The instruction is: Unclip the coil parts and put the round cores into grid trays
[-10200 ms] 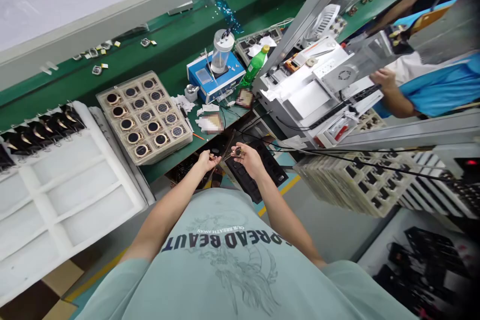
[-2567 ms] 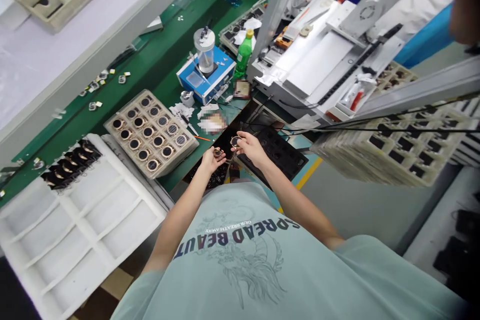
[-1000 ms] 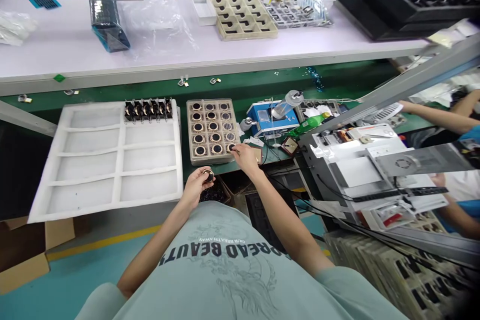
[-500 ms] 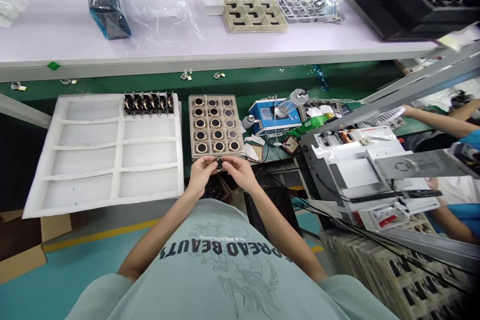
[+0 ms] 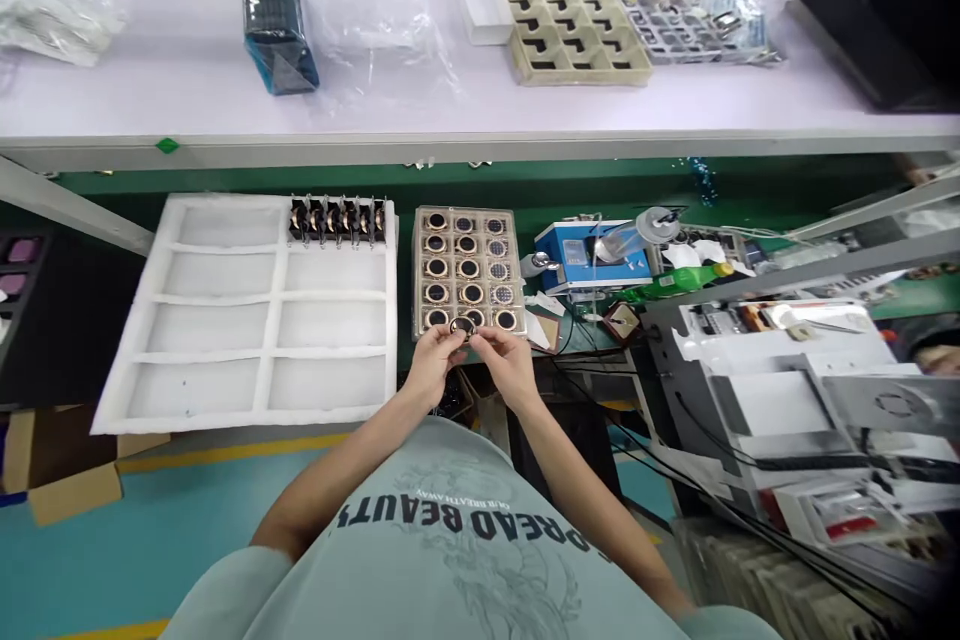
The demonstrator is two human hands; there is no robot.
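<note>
Between my two hands is a round black watch case with a thin gold rim, held over the front edge of a clear compartment tray. My left hand pinches its left side with thumb and fingers. On the right side, my right hand is closed on it too. Rows of similar round black watch cases with gold rims fill the tray; those in the right column look patterned. Left of it lies a white foam tray with several dark, gold-tinted pieces standing in its top right compartment.
A blue device and a green bottle stand right of the tray. Above runs a pale shelf bearing a beige compartment tray and plastic bags. Grey equipment and cables are at the right; cardboard boxes lie lower left.
The view has swung left, so everything appears farther right. Both hands still hold the watch case, which now looks tilted more upright at the tray's front edge.
</note>
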